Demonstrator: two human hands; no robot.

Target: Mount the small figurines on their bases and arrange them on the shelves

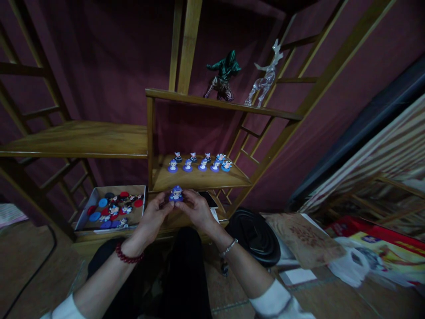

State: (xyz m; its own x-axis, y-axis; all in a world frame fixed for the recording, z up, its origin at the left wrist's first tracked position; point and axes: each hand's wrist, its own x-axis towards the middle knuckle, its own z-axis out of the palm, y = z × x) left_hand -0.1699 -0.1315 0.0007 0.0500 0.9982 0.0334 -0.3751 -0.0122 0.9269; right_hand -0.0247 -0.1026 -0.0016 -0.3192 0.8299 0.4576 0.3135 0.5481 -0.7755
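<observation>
Now, a small purple figurine [176, 193] is sitting upright between the two hands, its front turning toward the person, and light handling is looking like the right call here: the round base is probably offering the surest hold, so pinching there, rather than pressing on the head, should be sparing the finer parts, while both hands sharing the load should be guarding against a slip. And look at that grip! The left hand [153, 217] is closing in from one side, the right hand [195, 210] from the other, their fingers curling inward and pinching the figurine low down, thumbs coming in near the base; the head is standing free above the tips. Just beyond, a wooden shelf [199, 178] is carrying two rows of similar figures, with a purple-based figure [187, 165] standing in the front row and a dark-based one [193, 157] standing behind. Over to the left, an open box [135, 214] is holding a jumble of figures and coloured discs. Higher up, a green hooded statuette [226, 75] is crouching beside a clear deer [265, 79] on the upper shelf [199, 98].
</observation>
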